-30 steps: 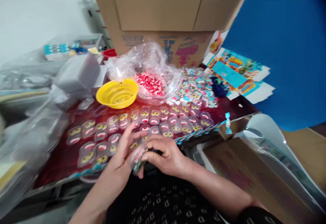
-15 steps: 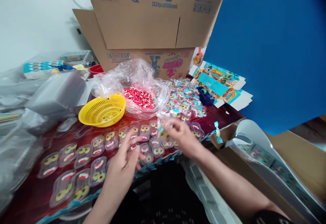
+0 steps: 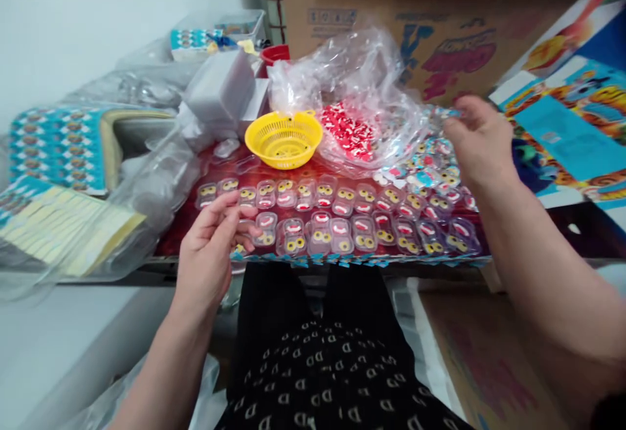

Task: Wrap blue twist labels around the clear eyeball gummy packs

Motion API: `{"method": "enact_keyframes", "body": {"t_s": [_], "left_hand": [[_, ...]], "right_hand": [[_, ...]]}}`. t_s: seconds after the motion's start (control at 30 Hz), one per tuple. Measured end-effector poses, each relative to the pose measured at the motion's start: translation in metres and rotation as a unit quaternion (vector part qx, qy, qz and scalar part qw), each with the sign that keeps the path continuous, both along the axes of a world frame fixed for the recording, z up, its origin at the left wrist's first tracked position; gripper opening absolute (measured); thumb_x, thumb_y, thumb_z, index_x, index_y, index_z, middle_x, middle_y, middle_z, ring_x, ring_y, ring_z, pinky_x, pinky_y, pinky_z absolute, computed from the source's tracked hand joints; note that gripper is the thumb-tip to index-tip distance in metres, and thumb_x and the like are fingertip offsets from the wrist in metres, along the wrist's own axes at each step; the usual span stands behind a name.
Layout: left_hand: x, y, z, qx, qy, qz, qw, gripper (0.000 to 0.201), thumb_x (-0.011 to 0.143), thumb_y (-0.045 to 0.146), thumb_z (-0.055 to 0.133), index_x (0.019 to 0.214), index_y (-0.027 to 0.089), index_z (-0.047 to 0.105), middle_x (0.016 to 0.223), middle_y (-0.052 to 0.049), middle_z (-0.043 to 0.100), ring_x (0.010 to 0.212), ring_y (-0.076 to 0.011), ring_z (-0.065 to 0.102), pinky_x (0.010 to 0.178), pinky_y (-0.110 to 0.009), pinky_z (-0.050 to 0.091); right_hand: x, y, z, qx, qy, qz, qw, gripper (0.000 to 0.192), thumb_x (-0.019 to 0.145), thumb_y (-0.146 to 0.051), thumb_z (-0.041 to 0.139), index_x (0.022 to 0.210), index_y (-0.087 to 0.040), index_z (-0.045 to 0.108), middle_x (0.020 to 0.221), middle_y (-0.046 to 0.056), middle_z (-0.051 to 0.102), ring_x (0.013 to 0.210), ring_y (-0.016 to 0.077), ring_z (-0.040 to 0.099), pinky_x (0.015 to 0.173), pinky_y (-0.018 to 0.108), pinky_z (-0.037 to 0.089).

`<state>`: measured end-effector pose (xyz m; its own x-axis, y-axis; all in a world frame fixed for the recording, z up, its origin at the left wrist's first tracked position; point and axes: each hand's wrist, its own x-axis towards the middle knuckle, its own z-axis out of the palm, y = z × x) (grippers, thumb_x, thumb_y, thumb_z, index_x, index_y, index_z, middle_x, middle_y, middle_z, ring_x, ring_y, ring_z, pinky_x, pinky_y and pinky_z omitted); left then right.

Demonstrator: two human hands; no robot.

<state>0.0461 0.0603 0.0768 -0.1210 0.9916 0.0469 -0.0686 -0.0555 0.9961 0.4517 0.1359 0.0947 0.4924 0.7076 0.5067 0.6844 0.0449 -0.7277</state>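
Observation:
Two rows of small clear blister packs [image 3: 342, 221], each holding yellow eye and red mouth candies, lie along the near edge of a dark red table [image 3: 183, 234]. My left hand [image 3: 210, 250] hovers at the left end of these rows, fingers apart and holding nothing. My right hand [image 3: 482, 143] is raised at the far right over a heap of sealed colourful packets [image 3: 428, 172]. Its fingers are curled and blurred, and I cannot tell whether they pinch a packet.
A yellow basket [image 3: 283, 138] and a clear bag of red-and-white candies [image 3: 349, 131] sit behind the rows. A big cardboard box [image 3: 440, 32] stands at the back, printed flat cartons [image 3: 562, 130] to the right, and blue card stacks [image 3: 53, 149] with plastic bags to the left.
My right hand has moved from the rows, where it held a packet, back and right to the packet heap. The view has swung left and down. My left hand stays by the rows.

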Motion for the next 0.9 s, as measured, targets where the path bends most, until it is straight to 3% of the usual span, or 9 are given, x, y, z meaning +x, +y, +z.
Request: {"method": "enact_keyframes", "body": {"t_s": [0.03, 0.1, 0.17, 0.23, 0.4, 0.67, 0.9], "left_hand": [[-0.003, 0.0, -0.001, 0.003, 0.008, -0.002, 1.0, 0.035, 0.085, 0.034, 0.074, 0.118, 0.021, 0.067, 0.096, -0.005, 0.075, 0.064, -0.0121, 0.067, 0.052, -0.021, 0.051], [-0.007, 0.0, -0.003, 0.008, 0.033, -0.022, 0.999, 0.035, 0.086, 0.036, 0.073, 0.118, 0.021, 0.069, 0.096, -0.005, 0.074, 0.066, -0.0126, 0.067, 0.053, -0.022, 0.052], [-0.01, -0.001, -0.006, 0.017, 0.07, -0.039, 0.997, 0.034, 0.088, 0.037, 0.071, 0.118, 0.021, 0.071, 0.098, -0.006, 0.075, 0.072, -0.0138, 0.068, 0.057, -0.023, 0.054], [-0.016, -0.003, -0.01, 0.032, 0.112, -0.034, 0.993, 0.033, 0.09, 0.037, 0.069, 0.118, 0.021, 0.072, 0.1, -0.006, 0.075, 0.081, -0.0156, 0.069, 0.063, -0.023, 0.055], [-0.037, -0.011, -0.018, 0.039, 0.177, 0.021, 0.983, 0.033, 0.093, 0.038, 0.065, 0.12, 0.021, 0.073, 0.104, -0.006, 0.077, 0.093, -0.0182, 0.071, 0.075, -0.026, 0.057], [-0.051, -0.017, -0.024, 0.035, 0.178, 0.029, 0.983, 0.035, 0.092, 0.04, 0.065, 0.119, 0.02, 0.073, 0.103, -0.007, 0.079, 0.095, -0.0205, 0.073, 0.079, -0.029, 0.058], [-0.053, -0.018, -0.03, 0.035, 0.177, 0.015, 0.983, 0.032, 0.094, 0.039, 0.064, 0.118, 0.02, 0.074, 0.107, -0.007, 0.078, 0.095, -0.02, 0.073, 0.081, -0.029, 0.057]], "right_hand": [[-0.022, -0.01, -0.007, -0.052, 0.036, 0.062, 0.996, 0.029, 0.086, -0.029, 0.063, 0.091, -0.007, 0.08, 0.089, 0.008, 0.08, 0.081, 0.0155, 0.072, 0.071, 0.037, 0.046], [-0.066, -0.028, -0.023, -0.149, 0.037, 0.225, 0.962, 0.019, 0.086, -0.028, 0.07, 0.094, -0.017, 0.083, 0.09, 0.005, 0.082, 0.081, 0.0161, 0.073, 0.077, 0.033, 0.053], [-0.103, -0.039, -0.037, -0.206, -0.046, 0.33, 0.92, 0.016, 0.089, -0.025, 0.068, 0.093, -0.022, 0.083, 0.091, 0.002, 0.082, 0.08, 0.0177, 0.074, 0.077, 0.032, 0.055], [-0.129, -0.041, -0.046, -0.247, -0.151, 0.382, 0.878, 0.02, 0.093, -0.024, 0.063, 0.095, -0.023, 0.082, 0.095, 0.004, 0.082, 0.084, 0.0202, 0.074, 0.08, 0.033, 0.055], [-0.167, -0.032, -0.056, -0.273, -0.32, 0.41, 0.81, 0.023, 0.096, -0.026, 0.058, 0.097, -0.021, 0.08, 0.102, 0.009, 0.079, 0.1, 0.0255, 0.071, 0.088, 0.035, 0.051], [-0.217, -0.02, -0.061, -0.311, -0.403, 0.444, 0.738, 0.03, 0.097, -0.037, 0.061, 0.113, -0.015, 0.074, 0.115, 0.017, 0.074, 0.111, 0.0305, 0.067, 0.092, 0.038, 0.05], [-0.229, -0.012, -0.057, -0.356, -0.422, 0.431, 0.714, 0.031, 0.094, -0.036, 0.063, 0.113, -0.014, 0.073, 0.112, 0.018, 0.076, 0.107, 0.0332, 0.07, 0.087, 0.04, 0.052]]}}
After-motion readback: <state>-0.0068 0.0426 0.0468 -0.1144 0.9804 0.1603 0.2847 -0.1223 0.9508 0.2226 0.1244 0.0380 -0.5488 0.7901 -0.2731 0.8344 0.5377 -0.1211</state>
